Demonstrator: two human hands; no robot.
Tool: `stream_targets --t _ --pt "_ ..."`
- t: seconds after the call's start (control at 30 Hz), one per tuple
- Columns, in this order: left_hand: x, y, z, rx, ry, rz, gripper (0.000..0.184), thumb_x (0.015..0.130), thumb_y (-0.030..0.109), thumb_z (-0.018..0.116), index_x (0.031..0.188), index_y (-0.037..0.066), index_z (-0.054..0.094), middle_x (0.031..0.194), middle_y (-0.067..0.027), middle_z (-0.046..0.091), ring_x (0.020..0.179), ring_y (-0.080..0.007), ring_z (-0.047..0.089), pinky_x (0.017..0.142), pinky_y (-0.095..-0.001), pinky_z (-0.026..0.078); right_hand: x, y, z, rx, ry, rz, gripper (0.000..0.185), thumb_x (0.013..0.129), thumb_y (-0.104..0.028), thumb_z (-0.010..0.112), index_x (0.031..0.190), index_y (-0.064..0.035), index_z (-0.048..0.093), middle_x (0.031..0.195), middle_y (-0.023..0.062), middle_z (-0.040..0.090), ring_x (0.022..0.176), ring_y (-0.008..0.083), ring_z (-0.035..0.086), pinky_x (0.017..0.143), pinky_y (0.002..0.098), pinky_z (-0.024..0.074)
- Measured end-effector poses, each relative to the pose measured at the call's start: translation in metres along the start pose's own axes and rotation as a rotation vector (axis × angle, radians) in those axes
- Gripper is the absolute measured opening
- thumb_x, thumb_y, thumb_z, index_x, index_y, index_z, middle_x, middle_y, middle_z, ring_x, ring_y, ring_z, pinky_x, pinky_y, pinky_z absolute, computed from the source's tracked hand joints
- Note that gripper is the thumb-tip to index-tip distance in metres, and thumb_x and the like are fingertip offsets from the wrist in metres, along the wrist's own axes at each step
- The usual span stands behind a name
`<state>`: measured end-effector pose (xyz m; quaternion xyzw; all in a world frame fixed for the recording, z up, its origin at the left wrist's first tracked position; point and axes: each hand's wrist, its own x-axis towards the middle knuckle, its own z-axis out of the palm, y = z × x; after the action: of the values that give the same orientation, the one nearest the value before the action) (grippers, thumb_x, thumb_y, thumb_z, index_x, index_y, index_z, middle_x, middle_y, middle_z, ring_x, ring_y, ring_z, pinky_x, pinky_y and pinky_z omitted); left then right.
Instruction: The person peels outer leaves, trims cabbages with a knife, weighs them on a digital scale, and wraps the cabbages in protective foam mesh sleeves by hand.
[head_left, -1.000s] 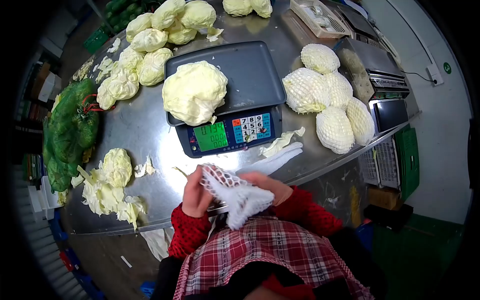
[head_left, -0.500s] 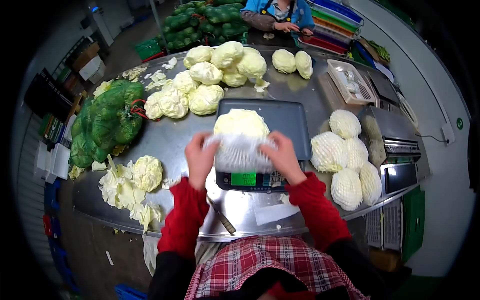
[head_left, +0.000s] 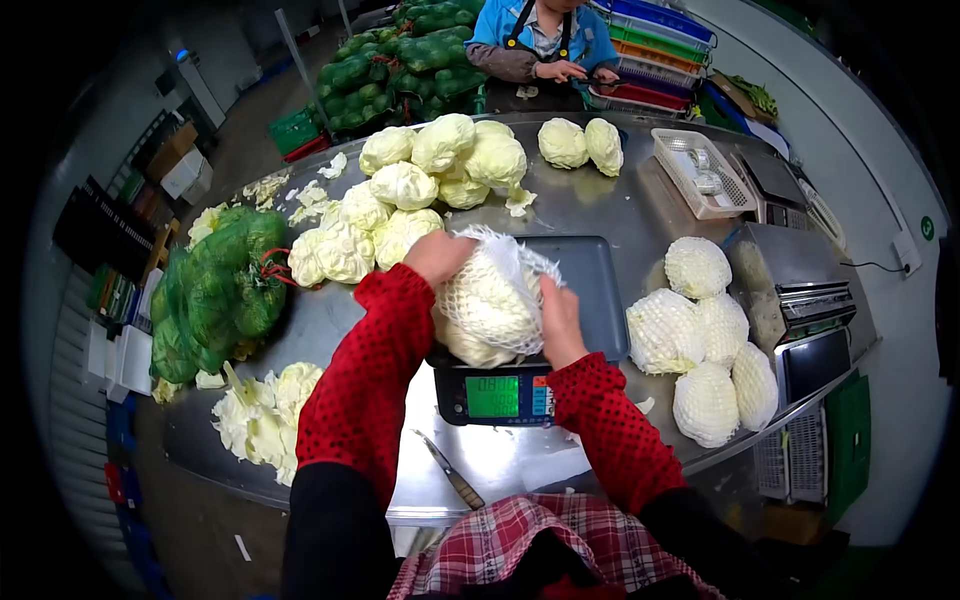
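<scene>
A pale cabbage (head_left: 480, 345) sits on the dark tray of a digital scale (head_left: 585, 250), with a white foam net sleeve (head_left: 495, 290) drawn over most of it. Part of its base shows bare below the net. My left hand (head_left: 440, 257) closes on the net at the upper left of the cabbage. At the right side my right hand (head_left: 560, 318) pinches the net's edge, its fingertips partly hidden by the mesh. The scale's green display (head_left: 492, 396) is lit in front of the tray.
Bare cabbages (head_left: 405, 185) are heaped behind the scale. Several net-wrapped cabbages (head_left: 705, 405) stand at right. A green mesh sack (head_left: 215, 300) and trimmed leaves (head_left: 245, 420) lie at left. A knife (head_left: 455, 478) rests near the front edge. A person (head_left: 545, 50) stands across the table.
The net has gone from the cabbage's front to covering most of it. My left hand has moved up to its far-left side; the right hand stays at the right.
</scene>
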<state>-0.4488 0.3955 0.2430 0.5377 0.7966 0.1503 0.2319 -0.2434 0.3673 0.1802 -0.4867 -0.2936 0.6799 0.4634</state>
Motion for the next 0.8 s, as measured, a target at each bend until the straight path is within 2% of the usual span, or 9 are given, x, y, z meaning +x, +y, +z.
stream_targets --t 0.07,0.17,0.3,0.37,0.47,0.6,0.7,0.73,0.8 --pt "-0.014 -0.009 -0.001 -0.225 0.265 0.033 0.052 0.076 0.044 0.054 0.082 -0.005 0.067 0.079 -0.0264 0.065 0.080 -0.0395 0.064 0.073 -0.0425 0.049 0.005 -0.021 -0.002 -0.281 -0.113 -0.487 0.033 0.090 -0.024 0.055 0.095 0.0072 0.064 0.087 0.0075 0.066 0.078 0.0128 0.058 0.068 0.0300 0.0465" --pt "-0.044 -0.024 0.012 -0.478 0.450 0.162 0.039 0.076 0.031 0.057 0.084 -0.005 0.067 0.077 -0.0267 0.064 0.076 -0.0362 0.065 0.071 -0.0407 0.049 0.005 -0.041 -0.003 -0.545 -0.090 -0.745 0.023 0.089 -0.016 0.055 0.092 0.0046 0.065 0.079 0.0022 0.066 0.073 0.0080 0.054 0.065 0.0258 0.0446" --pt "-0.061 -0.038 0.038 -0.963 0.437 0.136 0.021 0.079 0.012 0.056 0.086 -0.005 0.067 0.075 -0.0149 0.068 0.066 -0.0211 0.063 0.061 -0.0314 0.047 0.020 -0.036 -0.016 -0.682 -0.128 -0.704 0.020 0.088 -0.012 0.055 0.093 0.0041 0.065 0.078 0.0009 0.066 0.070 0.0064 0.053 0.063 0.0240 0.0435" --pt "-0.077 -0.031 0.030 -1.294 0.317 0.055 0.018 0.080 0.004 0.055 0.090 -0.005 0.067 0.079 -0.0048 0.066 0.064 -0.0106 0.059 0.057 -0.0234 0.044 0.026 -0.031 -0.014 -0.409 -0.133 -0.662 0.018 0.085 -0.011 0.055 0.091 0.0039 0.063 0.071 0.0069 0.065 0.064 0.0141 0.059 0.060 0.0289 0.0456" --pt "-0.065 -0.043 0.035 -1.415 0.157 -0.066 0.016 0.080 0.006 0.063 0.089 -0.007 0.066 0.079 -0.0070 0.067 0.065 -0.0124 0.061 0.057 -0.0244 0.045 0.028 -0.040 -0.012 0.004 -0.188 -0.270 0.015 0.084 -0.007 0.054 0.087 0.0039 0.064 0.075 0.0070 0.066 0.065 0.0164 0.061 0.061 0.0293 0.0472" --pt "-0.059 -0.055 0.038 -1.423 0.109 -0.073 0.020 0.080 0.011 0.068 0.087 -0.007 0.066 0.078 -0.0073 0.067 0.064 -0.0132 0.062 0.054 -0.0259 0.046 0.068 -0.020 -0.025 0.228 -0.239 0.029 0.016 0.083 -0.005 0.053 0.088 0.0048 0.064 0.080 0.0102 0.065 0.069 0.0186 0.063 0.063 0.0317 0.0496" --pt "-0.055 -0.056 0.033 -1.125 0.114 -0.051 0.031 0.082 0.024 0.069 0.087 -0.006 0.066 0.078 -0.0075 0.067 0.062 -0.0130 0.061 0.051 -0.0281 0.046 0.073 -0.011 -0.031 0.137 -0.262 -0.026 0.020 0.084 -0.010 0.056 0.094 0.0051 0.064 0.086 0.0107 0.066 0.075 0.0200 0.064 0.068 0.0339 0.0507" --pt "-0.054 -0.061 0.035 -0.976 0.084 -0.054 0.034 0.086 0.029 0.063 0.092 -0.005 0.067 0.085 -0.0072 0.068 0.070 -0.0126 0.062 0.059 -0.0286 0.048 0.071 -0.007 -0.033 0.026 -0.250 -0.091 0.024 0.085 -0.014 0.057 0.099 0.0046 0.064 0.091 0.0106 0.067 0.079 0.0208 0.065 0.072 0.0344 0.0517" --pt "-0.046 -0.067 0.054 -1.256 -0.118 0.002 0.042 0.097 0.030 0.046 0.125 0.001 0.056 0.110 -0.0068 0.066 0.093 -0.0165 0.064 0.080 -0.0287 0.051 0.071 0.002 -0.033 -0.132 -0.188 -0.119 0.026 0.085 -0.015 0.057 0.100 0.0051 0.064 0.092 0.0101 0.067 0.079 0.0207 0.065 0.071 0.0346 0.0520"
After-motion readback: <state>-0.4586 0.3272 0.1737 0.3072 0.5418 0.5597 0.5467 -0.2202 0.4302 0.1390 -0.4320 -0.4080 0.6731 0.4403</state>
